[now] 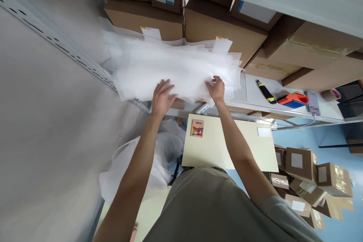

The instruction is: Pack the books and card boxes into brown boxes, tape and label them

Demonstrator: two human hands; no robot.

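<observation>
A thick stack of white translucent foam sheets (176, 68) lies on a metal shelf (252, 90), in front of brown cardboard boxes (218, 26). My left hand (162, 97) rests flat on the stack's near left edge, fingers stretched out. At the near right edge, my right hand (216, 87) has its fingers curled and pinching the sheets. Both arms reach up from below over a pale yellow table (227, 147).
A yellow-black utility knife (266, 92) and a red-blue tape dispenser (293, 100) lie on the shelf to the right. A small colourful box (197, 127) sits on the table. Taped cardboard parcels (309, 181) are piled on the blue floor; a white bag (159, 159) hangs at left.
</observation>
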